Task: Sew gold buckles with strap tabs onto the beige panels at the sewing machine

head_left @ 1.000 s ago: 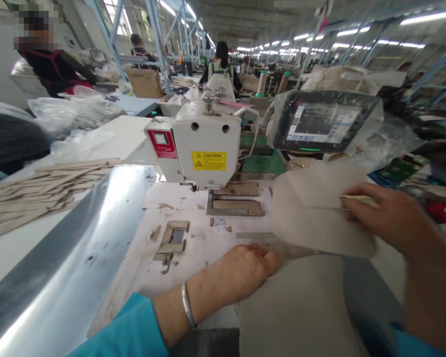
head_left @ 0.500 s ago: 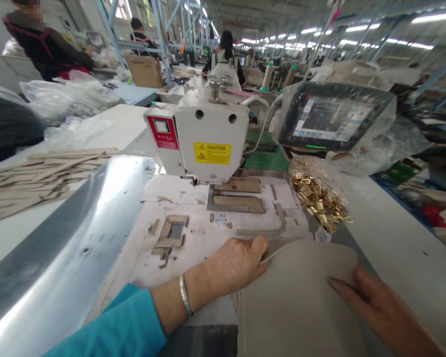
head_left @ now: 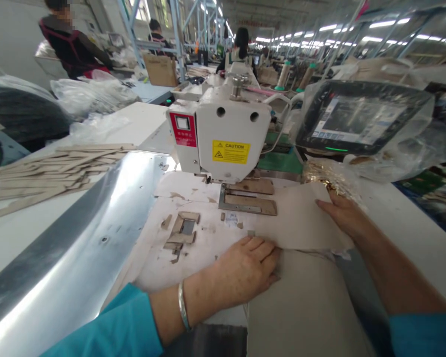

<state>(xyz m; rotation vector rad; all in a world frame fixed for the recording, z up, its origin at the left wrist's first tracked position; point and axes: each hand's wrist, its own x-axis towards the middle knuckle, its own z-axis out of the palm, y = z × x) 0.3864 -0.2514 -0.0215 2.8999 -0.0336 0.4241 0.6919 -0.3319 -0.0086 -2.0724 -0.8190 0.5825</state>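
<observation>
A beige flat panel (head_left: 301, 220) lies on the pale work sheet in front of the sewing machine head (head_left: 226, 129), its far edge near the metal clamp frame (head_left: 249, 202). My left hand (head_left: 247, 270), with a bracelet at the wrist, is closed at the panel's near left corner; its fingertips are partly hidden. At the panel's right edge, my right hand (head_left: 344, 218) is closed with the thumb on top. Below them, a second beige piece (head_left: 305, 302) extends toward me. I cannot tell whether the two pieces are joined.
A square cardboard-like template (head_left: 182, 230) lies left of the clamp frame. Beige strips (head_left: 59, 168) are piled far left beyond a shiny metal plate (head_left: 107, 213). On the right are a plastic-wrapped screen (head_left: 360, 116) and a bag of gold metal rings (head_left: 332, 183). Other people sit further back.
The raised, curled panel now lies flatter and further forward, covering the angled strip. My right hand has moved forward, over part of the gold rings. The view has swung slightly left.
</observation>
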